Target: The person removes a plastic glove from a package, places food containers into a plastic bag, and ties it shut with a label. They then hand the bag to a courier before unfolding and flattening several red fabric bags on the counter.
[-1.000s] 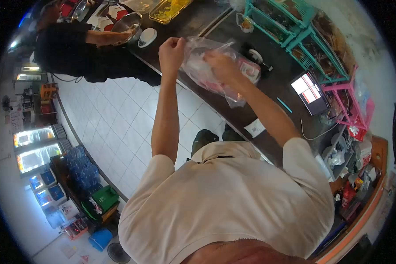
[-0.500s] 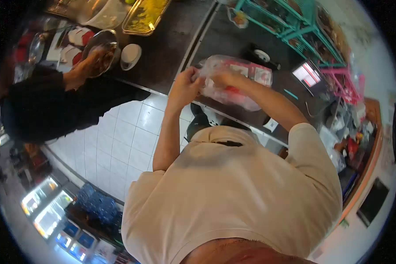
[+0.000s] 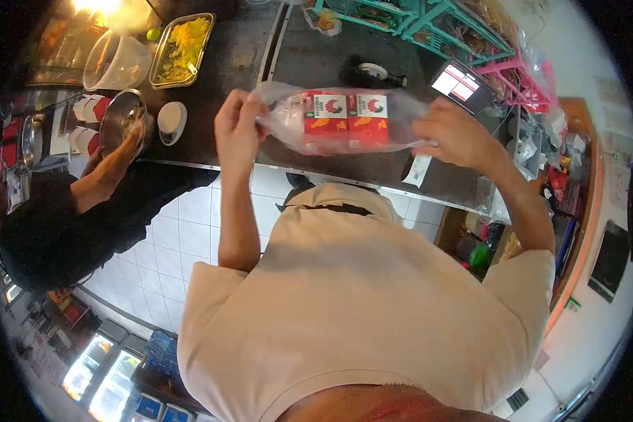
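- Overhead, a person's left hand (image 3: 238,130) and right hand (image 3: 456,133) are spread well apart, each clamped on one end of a clear plastic bag (image 3: 344,123) pulled taut between them.
- Inside the bag, two red cartons (image 3: 348,116) lie side by side, held level above the front edge of the dark counter (image 3: 295,63).
- Alongside, a co-worker's hand (image 3: 130,133) rests at a metal bowl (image 3: 119,112); a small white dish (image 3: 170,118) sits just beside it, with a tray of yellow food (image 3: 183,49) behind.

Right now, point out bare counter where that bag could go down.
Bare dark counter lies under the clear bag, between the left hand and right hand. Crowded: bowl side, rack side.
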Available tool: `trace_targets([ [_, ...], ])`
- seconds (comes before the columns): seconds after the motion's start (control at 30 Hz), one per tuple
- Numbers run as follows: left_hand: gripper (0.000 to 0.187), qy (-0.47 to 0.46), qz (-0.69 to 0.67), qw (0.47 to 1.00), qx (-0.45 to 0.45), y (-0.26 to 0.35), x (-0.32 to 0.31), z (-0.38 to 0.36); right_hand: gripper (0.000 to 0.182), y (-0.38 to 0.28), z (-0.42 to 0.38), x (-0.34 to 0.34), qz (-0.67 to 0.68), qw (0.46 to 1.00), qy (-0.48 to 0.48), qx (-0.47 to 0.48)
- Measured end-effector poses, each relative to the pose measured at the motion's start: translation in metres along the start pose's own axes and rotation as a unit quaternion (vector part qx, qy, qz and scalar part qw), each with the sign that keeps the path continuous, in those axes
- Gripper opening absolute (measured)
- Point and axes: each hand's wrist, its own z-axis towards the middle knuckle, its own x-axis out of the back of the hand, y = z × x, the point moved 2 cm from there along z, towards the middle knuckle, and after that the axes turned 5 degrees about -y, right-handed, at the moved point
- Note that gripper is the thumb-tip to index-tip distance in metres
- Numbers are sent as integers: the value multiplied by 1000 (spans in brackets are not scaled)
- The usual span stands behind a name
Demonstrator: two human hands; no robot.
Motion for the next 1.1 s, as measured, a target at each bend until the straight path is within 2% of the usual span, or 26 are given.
trace_targets([
  [0.07,18,15,-7,1000,-24,1,-2,-14,37,2,-20,-2,13,982,173,76],
  [0.1,10,-3,-44,999,-16,2,-2,-22,47,8,-25,-14,120,961,236,77],
  [0.17,30,-24,49,996,-64,11,7,-32,70,33,-25,-58,317,878,348,83],
  [0.2,41,-25,94,991,-92,14,17,-35,83,55,-19,-96,324,884,336,13],
  [0.23,70,-58,195,977,-64,3,37,-33,97,78,-12,-148,331,886,320,-49],
  [0.27,80,-85,267,958,-67,-18,45,-24,111,98,4,-183,334,889,300,-94],
  [0.3,101,-125,404,898,-122,-62,57,-8,121,103,25,-203,316,903,277,-88],
  [0.33,121,-117,502,851,-97,-102,54,-3,131,97,50,-218,299,917,253,-81],
  [0.37,130,-157,551,808,-138,-135,42,16,133,86,80,-217,279,918,280,-39],
  [0.4,119,-165,546,789,-228,-165,22,22,136,78,104,-213,260,914,311,-6],
  [0.43,108,-187,534,759,-323,-182,1,37,128,76,133,-214,202,913,351,55],
  [0.5,68,-198,457,832,-244,-212,-51,54,115,51,158,-187,220,910,350,36],
  [0.57,52,-210,456,846,-179,-258,-82,58,87,55,190,-213,222,866,441,73],
  [0.63,44,-149,430,879,-141,-228,-121,41,66,70,219,-238,235,833,489,111],
  [0.7,44,-172,374,905,-107,-187,-129,34,47,79,241,-256,292,810,493,124],
  [0.73,43,-184,342,918,-86,-180,-130,27,42,70,238,-250,408,784,461,88],
  [0.8,43,-136,284,944,-96,-188,-120,26,32,58,239,-243,617,691,376,10],
  [0.83,43,-113,255,955,-102,-190,-116,25,31,48,223,-224,596,708,377,26],
  [0.9,55,-21,298,940,-168,-156,-94,2,32,34,191,-180,551,738,385,60],
  [0.93,61,23,318,926,-203,-142,-89,-5,31,36,193,-178,555,735,387,46],
  [1.0,98,-38,470,852,-225,-193,-96,-6,29,36,199,-180,566,729,385,16],
  [1.03,101,-41,505,833,-224,-215,-119,-10,27,18,194,-175,556,705,440,18],
  [1.07,103,-42,538,810,-227,-228,-137,-10,30,16,201,-184,535,735,415,-30],
  [1.1,102,15,554,796,-245,-233,-145,-10,33,17,210,-198,510,762,390,-78],
])
